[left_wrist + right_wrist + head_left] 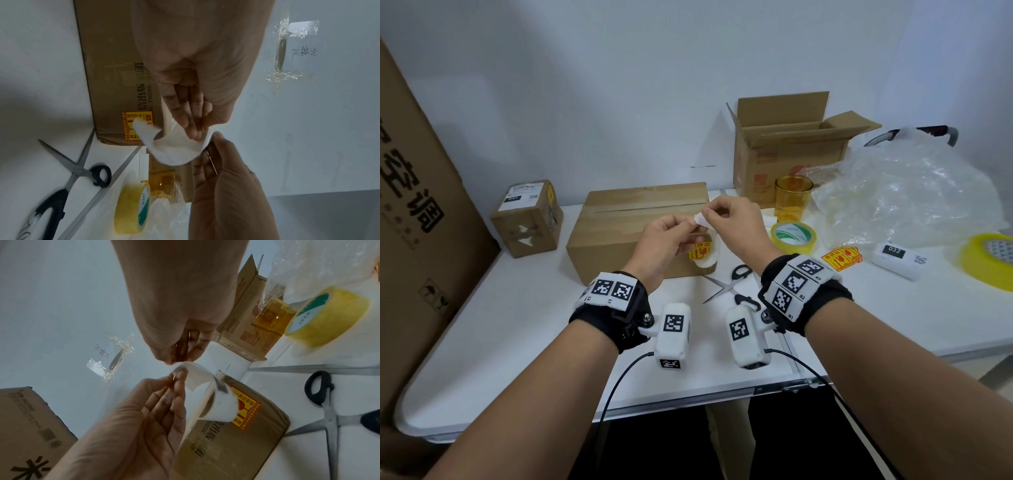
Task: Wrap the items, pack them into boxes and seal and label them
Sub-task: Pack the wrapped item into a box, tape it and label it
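While above the sealed box (640, 222), white label strip (701, 219) pinched between both hands' fingers (710, 214).

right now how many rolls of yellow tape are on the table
2. One tape roll lies just in front of the amber cup, right of the sealed box. The other tape roll sits at the table's far right edge, partly cut off. More may hide under the bubble wrap.

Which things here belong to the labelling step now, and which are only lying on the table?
In use:
white label strip, pinched by left hand and right hand
sealed box

Lying about:
scissors
tape roll
amber cup
open box
bubble wrap
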Demonstrator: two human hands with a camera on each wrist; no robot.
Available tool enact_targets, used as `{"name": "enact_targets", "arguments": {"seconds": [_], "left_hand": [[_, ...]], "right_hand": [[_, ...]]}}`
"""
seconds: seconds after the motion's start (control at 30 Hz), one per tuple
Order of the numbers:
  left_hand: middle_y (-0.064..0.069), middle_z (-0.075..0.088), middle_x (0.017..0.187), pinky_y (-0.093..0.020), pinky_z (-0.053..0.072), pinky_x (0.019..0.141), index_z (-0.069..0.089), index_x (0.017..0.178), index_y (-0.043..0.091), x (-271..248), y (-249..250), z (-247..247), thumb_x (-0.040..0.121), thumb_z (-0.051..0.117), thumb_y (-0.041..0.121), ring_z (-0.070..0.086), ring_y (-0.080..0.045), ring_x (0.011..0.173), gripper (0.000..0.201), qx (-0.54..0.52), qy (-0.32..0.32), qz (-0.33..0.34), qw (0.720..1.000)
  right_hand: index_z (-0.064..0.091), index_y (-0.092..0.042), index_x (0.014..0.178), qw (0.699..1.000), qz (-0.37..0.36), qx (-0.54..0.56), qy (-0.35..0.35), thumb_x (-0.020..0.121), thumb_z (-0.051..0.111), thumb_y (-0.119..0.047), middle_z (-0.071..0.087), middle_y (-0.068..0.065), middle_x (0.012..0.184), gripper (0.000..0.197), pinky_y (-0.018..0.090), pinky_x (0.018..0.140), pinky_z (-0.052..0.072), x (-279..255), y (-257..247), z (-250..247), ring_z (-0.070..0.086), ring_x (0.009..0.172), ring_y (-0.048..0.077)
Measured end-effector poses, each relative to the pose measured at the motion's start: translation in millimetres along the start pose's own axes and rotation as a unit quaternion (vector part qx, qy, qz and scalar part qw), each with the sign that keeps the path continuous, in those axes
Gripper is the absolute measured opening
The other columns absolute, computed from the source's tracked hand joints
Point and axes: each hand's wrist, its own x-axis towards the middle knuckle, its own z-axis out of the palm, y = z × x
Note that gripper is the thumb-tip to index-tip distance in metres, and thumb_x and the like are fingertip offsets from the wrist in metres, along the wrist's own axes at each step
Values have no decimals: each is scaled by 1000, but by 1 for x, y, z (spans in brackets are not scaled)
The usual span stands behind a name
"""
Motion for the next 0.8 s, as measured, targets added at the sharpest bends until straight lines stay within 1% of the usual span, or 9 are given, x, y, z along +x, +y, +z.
{"name": "enact_targets", "arguments": {"seconds": [0.13,0.2,0.27,0.37,0.43,0.5,0.57,0.7,0.8], "left_hand": [[3,68,69,-19,53,68,60,97,5,2,-2,-4,97,56,12,67,-10,69,8,-25,11,-22,999],[-2,69,73,-18,52,63,59,100,3,4,-4,-9,97,56,11,65,-10,67,9,-48,21,-39,998],[-6,69,74,-16,52,59,56,98,4,6,-4,-13,97,54,8,65,-10,65,5,-80,37,-57,994],[-12,69,83,-14,55,63,53,95,3,7,-3,-15,97,49,2,72,-11,72,5,-147,53,-76,985],[-17,73,92,-18,58,71,53,98,0,7,-3,-15,98,46,0,74,-18,85,7,-190,45,-79,978],[-21,72,103,-24,59,81,56,105,-5,8,-4,-16,98,45,-2,73,-25,96,13,-194,42,-79,977],[-26,69,110,-28,58,87,55,109,-6,10,-5,-16,97,44,-3,72,-29,99,16,-182,57,-81,978],[-22,68,101,-26,58,84,52,103,3,14,-7,-17,92,57,-2,72,-25,93,13,-155,52,-73,984],[-6,64,89,-20,52,78,56,101,8,15,-5,-15,92,65,9,64,-12,79,13,-62,42,-59,995]], "right_hand": [[64,-10,82,995,72,62,36,94,52,-15,64,2,82,17,32,71,51,5,6,-3,62,83,20],[59,-11,78,979,143,136,55,96,49,-13,62,8,88,21,28,64,53,8,11,-6,61,81,21],[57,-8,78,941,219,247,69,98,48,-10,60,13,91,22,23,62,53,10,16,-9,63,71,18],[58,-2,88,883,284,365,78,98,50,-6,64,12,91,13,32,84,58,11,22,-10,71,65,15],[59,-1,92,871,290,390,70,98,51,-8,65,11,94,12,35,90,56,12,23,-10,72,69,14],[59,-6,94,874,284,388,64,100,53,-23,64,9,99,19,35,91,56,10,22,-9,72,76,13],[60,-10,94,898,263,348,56,96,57,-39,60,6,90,29,34,92,55,9,21,-7,69,80,12],[61,-7,86,937,209,277,32,91,66,-18,54,2,82,13,24,73,56,5,19,-6,57,75,11],[58,-13,80,950,223,212,46,93,63,-18,56,2,81,14,22,56,43,6,21,-11,52,67,12]]}}
